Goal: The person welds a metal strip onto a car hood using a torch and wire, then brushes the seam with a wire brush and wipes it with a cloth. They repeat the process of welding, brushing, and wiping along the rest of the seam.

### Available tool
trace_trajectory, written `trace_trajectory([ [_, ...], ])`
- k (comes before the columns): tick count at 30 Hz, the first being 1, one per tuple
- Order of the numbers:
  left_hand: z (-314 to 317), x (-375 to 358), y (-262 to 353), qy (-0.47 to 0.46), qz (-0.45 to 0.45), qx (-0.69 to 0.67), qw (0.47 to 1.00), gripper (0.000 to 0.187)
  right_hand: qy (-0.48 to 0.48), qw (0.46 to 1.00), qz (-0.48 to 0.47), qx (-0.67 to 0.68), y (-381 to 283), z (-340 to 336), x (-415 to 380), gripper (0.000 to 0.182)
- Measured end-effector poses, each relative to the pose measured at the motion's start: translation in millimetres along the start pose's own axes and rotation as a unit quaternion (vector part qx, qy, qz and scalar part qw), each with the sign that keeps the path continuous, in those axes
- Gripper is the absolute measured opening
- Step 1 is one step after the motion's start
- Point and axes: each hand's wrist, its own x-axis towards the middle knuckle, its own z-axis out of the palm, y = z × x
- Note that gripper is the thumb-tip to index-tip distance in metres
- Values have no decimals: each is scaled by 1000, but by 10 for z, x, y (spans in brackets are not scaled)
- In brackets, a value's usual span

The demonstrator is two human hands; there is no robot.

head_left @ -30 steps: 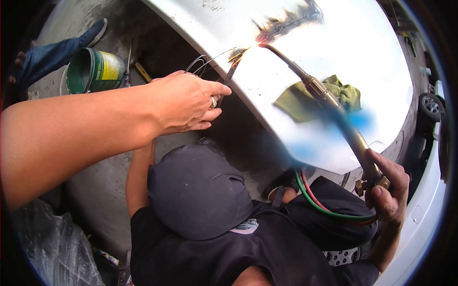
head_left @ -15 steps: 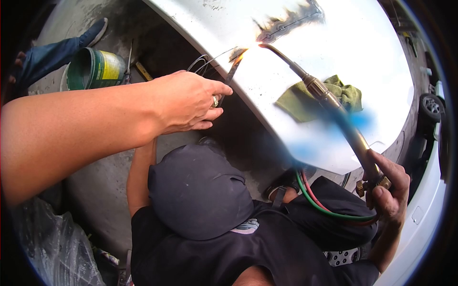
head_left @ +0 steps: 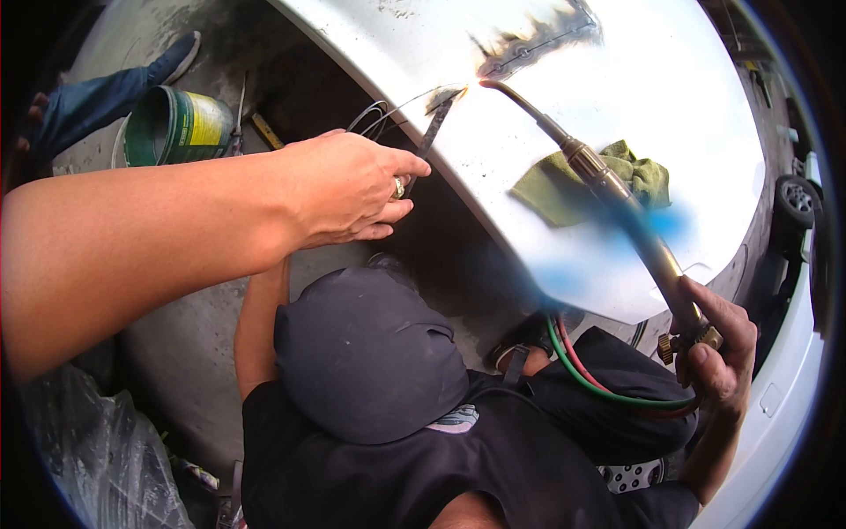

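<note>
My left hand (head_left: 366,189), with a ring on one finger, reaches in from the left edge, its fingers closed around a dark flat metal strip (head_left: 432,130). The strip's far end touches or hovers over the white panel (head_left: 423,53), next to a thin wire (head_left: 407,104); the rest is hidden behind my fingers. A crouching co-worker in a dark cap (head_left: 370,353) holds a brass torch (head_left: 608,181) in one hand (head_left: 724,353). Its glowing tip is just right of the strip's end. The co-worker's other hand is hidden behind my forearm. My right hand is out of view.
Scorched marks (head_left: 538,46) run along a seam on the panel. A green cloth (head_left: 560,189) lies beneath the torch. Green and red hoses (head_left: 586,375) hang from it. A green bucket (head_left: 148,132) and another person's leg (head_left: 97,106) are at upper left; clear plastic (head_left: 115,450) is at lower left.
The orange glow at the strip's end has faded, leaving the end dark. The strip's end has shifted slightly right. The hands and the torch have barely moved.
</note>
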Motion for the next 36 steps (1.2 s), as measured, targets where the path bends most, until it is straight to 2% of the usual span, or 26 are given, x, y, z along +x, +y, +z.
trace_trajectory([
  [4, -12, -7, 14, 18, 11, 7, 1000, 73, -2, 1000, -14, -6, 11, -2, 9, 67],
  [6, -64, -9, 56, 29, 23, 73, 997, 72, -1, 1000, -10, -4, -1, 1, 10, 67],
  [10, -78, 4, 47, 1, 2, 17, 1000, 71, -5, 1000, -16, -3, 14, 2, 22, 67],
  [16, -49, -29, 73, 64, 31, 81, 994, 71, -4, 1000, -21, 1, 16, 11, 22, 67],
  [18, -10, -16, -3, 28, 18, -31, 999, 72, -3, 1000, -17, 2, 18, 15, 22, 67],
  [22, 4, -13, -12, 20, -6, -118, 993, 73, -1, 1000, -12, 1, 8, 13, 18, 68],
  [24, -54, -21, 71, 58, 27, 38, 997, 73, 1, 1000, -2, -2, -3, 2, 12, 68],
  [25, -37, -28, 74, 58, 27, 38, 997, 73, 0, 1000, 0, -9, -10, -4, 10, 68],
  [26, -1, -35, 67, 93, 55, 180, 978, 63, 0, 1000, 3, -15, -13, -8, 10, 68],
  [27, 37, -41, 56, 126, 81, 318, 936, 55, -1, 1000, 3, -15, -11, -10, 12, 68],
  [28, 75, -43, 33, 126, 82, 318, 936, 55, -2, 1000, 0, -16, -7, -13, 14, 68],
  [29, 108, -44, 6, 115, 88, 89, 985, 44, -3, 1000, -3, -16, -3, -14, 16, 69],
  [30, 124, -44, -8, 98, 90, -145, 980, 36, -3, 1000, -3, -16, -4, -15, 21, 69],
  [31, 91, -47, 23, 98, 90, -145, 980, 36, -3, 1000, -7, -18, -6, -13, 27, 69],
  [33, 34, -38, 83, 75, 119, 110, 984, 35, -4, 1000, -10, -20, -7, -9, 27, 69],
  [34, 3, -43, 96, 75, 119, 110, 984, 35, -1, 1000, -5, -18, -9, -4, 17, 69],
  [36, 8, 4, 52, 143, 214, 192, 947, 33, 2, 1000, -1, -14, -4, 5, 18, 69],
])
